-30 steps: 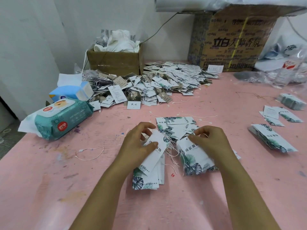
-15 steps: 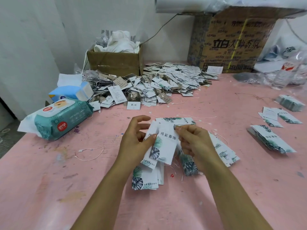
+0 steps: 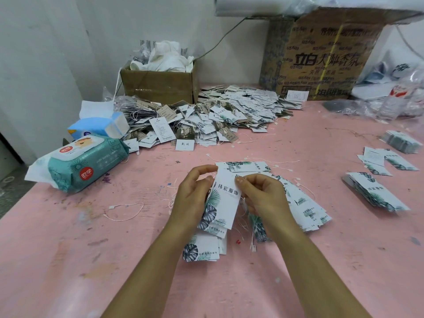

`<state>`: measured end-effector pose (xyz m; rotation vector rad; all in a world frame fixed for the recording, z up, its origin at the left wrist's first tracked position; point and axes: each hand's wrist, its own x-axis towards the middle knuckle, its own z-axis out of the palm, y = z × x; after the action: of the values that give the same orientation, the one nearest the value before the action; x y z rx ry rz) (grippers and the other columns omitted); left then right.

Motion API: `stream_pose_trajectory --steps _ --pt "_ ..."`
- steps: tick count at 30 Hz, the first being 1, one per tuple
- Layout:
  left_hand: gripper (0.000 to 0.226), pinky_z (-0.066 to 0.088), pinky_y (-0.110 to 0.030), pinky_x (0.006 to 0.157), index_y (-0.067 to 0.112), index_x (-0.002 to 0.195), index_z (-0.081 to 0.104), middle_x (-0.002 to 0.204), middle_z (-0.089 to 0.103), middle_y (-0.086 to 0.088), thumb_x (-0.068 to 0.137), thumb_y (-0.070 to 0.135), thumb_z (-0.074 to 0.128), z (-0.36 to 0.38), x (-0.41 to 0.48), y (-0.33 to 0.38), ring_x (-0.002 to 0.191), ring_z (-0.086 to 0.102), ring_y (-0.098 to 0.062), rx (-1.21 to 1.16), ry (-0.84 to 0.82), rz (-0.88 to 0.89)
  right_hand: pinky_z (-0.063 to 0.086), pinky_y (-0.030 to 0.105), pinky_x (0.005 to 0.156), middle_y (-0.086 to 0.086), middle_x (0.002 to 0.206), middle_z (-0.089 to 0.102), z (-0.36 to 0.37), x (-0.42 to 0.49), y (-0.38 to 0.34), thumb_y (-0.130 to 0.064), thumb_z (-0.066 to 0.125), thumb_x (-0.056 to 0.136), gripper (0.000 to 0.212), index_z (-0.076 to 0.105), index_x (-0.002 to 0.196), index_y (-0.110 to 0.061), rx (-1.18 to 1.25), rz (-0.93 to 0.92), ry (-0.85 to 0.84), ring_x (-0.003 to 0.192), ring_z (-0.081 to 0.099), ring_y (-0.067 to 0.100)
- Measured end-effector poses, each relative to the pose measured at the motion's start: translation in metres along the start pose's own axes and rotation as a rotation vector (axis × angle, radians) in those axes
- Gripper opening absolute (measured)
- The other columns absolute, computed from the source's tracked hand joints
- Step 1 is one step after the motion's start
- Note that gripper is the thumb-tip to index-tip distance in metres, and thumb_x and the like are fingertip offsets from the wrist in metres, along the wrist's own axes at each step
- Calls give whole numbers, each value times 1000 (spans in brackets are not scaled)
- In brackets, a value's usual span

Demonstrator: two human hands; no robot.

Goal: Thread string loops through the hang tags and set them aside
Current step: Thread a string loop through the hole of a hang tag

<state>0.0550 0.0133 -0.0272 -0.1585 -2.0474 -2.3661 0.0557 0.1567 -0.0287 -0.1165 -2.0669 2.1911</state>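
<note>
Above the table [image 3: 91, 260], both hands [image 3: 226, 198] pinch one hang tag [image 3: 226, 200].

Leaf-printed hang tag [image 3: 226, 198] held up among its fellows

White card with dark characters and green-grey leaves, tilted near upright, pinched near its top by the left hand [image 3: 192, 198] and right hand [image 3: 261, 196]; a flat stack of tags [image 3: 206, 246] lies just below; a fanned row [image 3: 305, 210] spreads rightward; a loose string loop [image 3: 125, 211] lies well left; a heap of strung tags [image 3: 206, 118] lies far behind.

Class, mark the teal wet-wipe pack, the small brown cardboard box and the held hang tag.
teal plastic wet-wipe pack [image 3: 91, 167]: head view, front face.
small brown cardboard box [image 3: 158, 90]: head view, front wall.
white leaf-print paper hang tag [image 3: 226, 201]: head view, printed face.
</note>
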Motion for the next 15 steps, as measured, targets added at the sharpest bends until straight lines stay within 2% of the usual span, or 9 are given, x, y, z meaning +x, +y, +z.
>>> stream_pose_trajectory --steps 2,4,6,9,12,15 --pt "9 51 -24 56 17 92 66 72 71 -4 86 14 61 -1 1 0 62 65 -15 -37 5 -24 35 17 38 5 58 59 -1 -1 -1 -15 66 85 18 64 67 -13 -15 -12 -14 40 43 7" --pt "10 54 -29 61 12 88 67 71 72 -9 79 9 68 -2 1 0 61 67 -19 -45 15 -40 30 15 36 -3 50 55 0 -2 -2 -13 65 85 18 63 68 -12 -27 -25 -43 36 37 4" --pt "12 55 -32 63 9 86 67 71 72 -12 78 0 68 -3 2 0 61 68 -21 -48 36 -46 28 13 35 -7 46 53 0 -3 -4 -13 64 86 18 63 68 -11 -26 -22 -71 34 34 3" --pt "16 56 -28 59 13 83 67 72 73 -8 80 -2 66 -1 1 0 63 68 -18 -40 42 -39 27 13 34 -5 49 51 -1 -4 -5 -13 56 91 21 65 72 -11 10 -25 -58 32 32 2" --pt "18 56 -28 60 18 83 67 81 73 -3 81 0 65 0 1 0 70 68 -16 -2 57 -21 31 11 39 -5 58 55 -4 -2 -6 -6 49 94 23 67 87 -20 -41 -137 7 38 39 0" --pt "19 54 -28 61 20 83 66 81 70 1 82 1 65 1 1 1 72 65 -16 24 75 -7 36 13 47 -4 67 64 -8 -3 -5 -3 49 93 34 56 110 -32 -160 -343 26 45 42 1"
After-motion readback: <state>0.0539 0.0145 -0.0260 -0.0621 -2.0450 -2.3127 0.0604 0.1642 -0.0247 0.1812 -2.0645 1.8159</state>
